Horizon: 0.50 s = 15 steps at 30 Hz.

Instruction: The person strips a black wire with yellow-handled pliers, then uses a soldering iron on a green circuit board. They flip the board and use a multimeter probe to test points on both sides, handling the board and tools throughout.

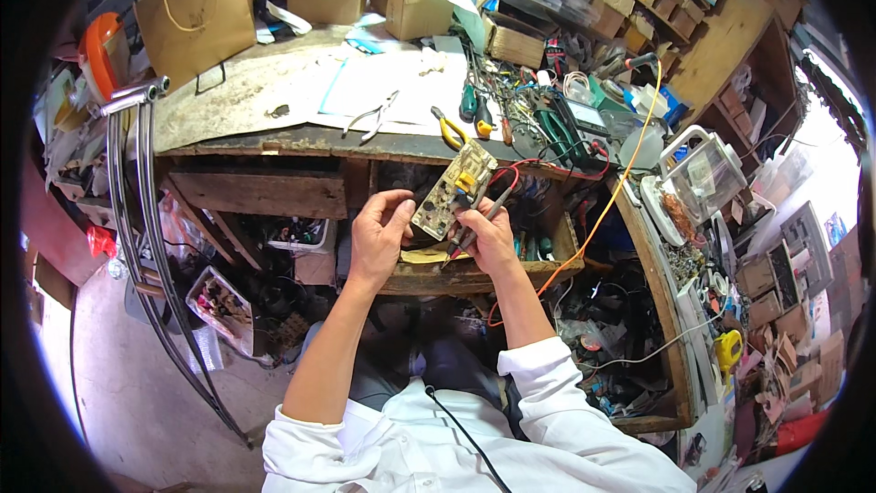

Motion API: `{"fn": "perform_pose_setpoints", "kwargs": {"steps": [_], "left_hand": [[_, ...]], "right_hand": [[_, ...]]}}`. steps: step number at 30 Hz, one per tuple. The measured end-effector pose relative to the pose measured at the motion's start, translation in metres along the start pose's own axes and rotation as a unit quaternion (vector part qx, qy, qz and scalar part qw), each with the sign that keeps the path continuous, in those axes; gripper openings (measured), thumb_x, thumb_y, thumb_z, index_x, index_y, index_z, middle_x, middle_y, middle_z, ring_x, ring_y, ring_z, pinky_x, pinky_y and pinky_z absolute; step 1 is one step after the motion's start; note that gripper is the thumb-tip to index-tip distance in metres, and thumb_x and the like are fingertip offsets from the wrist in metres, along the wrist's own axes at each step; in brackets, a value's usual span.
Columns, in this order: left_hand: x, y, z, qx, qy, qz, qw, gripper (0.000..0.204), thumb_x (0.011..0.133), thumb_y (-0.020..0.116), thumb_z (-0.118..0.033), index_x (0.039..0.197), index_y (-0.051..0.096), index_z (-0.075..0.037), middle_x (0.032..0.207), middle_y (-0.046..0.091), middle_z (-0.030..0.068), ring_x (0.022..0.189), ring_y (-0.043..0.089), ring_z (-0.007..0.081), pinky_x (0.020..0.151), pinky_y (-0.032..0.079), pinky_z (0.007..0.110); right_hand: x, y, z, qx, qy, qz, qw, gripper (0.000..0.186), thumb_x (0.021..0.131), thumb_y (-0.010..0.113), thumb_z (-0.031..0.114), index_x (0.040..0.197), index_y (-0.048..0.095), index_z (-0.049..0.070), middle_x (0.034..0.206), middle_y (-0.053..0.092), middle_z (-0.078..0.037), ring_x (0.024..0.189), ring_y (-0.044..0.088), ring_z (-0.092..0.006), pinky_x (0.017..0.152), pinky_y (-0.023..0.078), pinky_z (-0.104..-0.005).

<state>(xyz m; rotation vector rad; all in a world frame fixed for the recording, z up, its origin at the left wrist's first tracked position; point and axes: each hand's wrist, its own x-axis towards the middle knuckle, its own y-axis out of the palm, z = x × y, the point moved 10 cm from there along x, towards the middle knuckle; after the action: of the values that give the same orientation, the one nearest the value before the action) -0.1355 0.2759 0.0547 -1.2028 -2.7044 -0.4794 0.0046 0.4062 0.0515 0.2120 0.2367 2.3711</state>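
Note:
In front of me a circuit board (436, 210) is tilted over an open drawer at the bench edge. It carries a yellow component and several small parts. My left hand (376, 236) is at its left edge, thumb and fingers curled against it; the fingertips' far side is hidden. My right hand (488, 236) is closed around a pen-like test probe (458, 245) at the board's lower right. A red lead (514, 173) runs from near that hand toward the multimeter (584, 116). Whether a second probe is in that hand, I cannot tell.
Yellow-handled pliers (449, 128), metal pliers (372, 119) and screwdrivers (469, 102) lie on the bench. An orange cable (630, 169) hangs at the right. The wooden drawer (474, 278) stands below my hands. Bent metal tubes (137, 192) rise at the left.

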Motion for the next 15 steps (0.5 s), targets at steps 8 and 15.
{"fn": "perform_pose_setpoints", "kwargs": {"steps": [8, 15], "left_hand": [[-0.004, 0.008, 0.005, -0.088, -0.055, 0.079, 0.991, 0.018, 0.096, 0.069, -0.013, 0.107, 0.069, 0.001, 0.076, 0.065, 0.0006, 0.059, 0.058, 0.0061, 0.051, 0.047, 0.022], [-0.005, 0.01, 0.006, -0.068, -0.06, 0.084, 0.992, 0.016, 0.093, 0.071, -0.008, 0.106, 0.069, 0.002, 0.078, 0.066, 0.0013, 0.061, 0.059, 0.0061, 0.056, 0.048, 0.022]], "right_hand": [[0.001, 0.006, -0.006, -0.031, 0.029, 0.019, 0.999, 0.009, 0.092, 0.063, 0.012, 0.096, 0.067, 0.006, 0.068, 0.065, -0.001, 0.044, 0.048, -0.0031, 0.037, 0.031, -0.0193], [0.002, 0.012, -0.003, -0.049, 0.021, 0.031, 0.998, 0.014, 0.092, 0.068, 0.016, 0.1, 0.07, 0.006, 0.07, 0.062, 0.003, 0.046, 0.044, -0.0016, 0.04, 0.029, -0.0194]]}}
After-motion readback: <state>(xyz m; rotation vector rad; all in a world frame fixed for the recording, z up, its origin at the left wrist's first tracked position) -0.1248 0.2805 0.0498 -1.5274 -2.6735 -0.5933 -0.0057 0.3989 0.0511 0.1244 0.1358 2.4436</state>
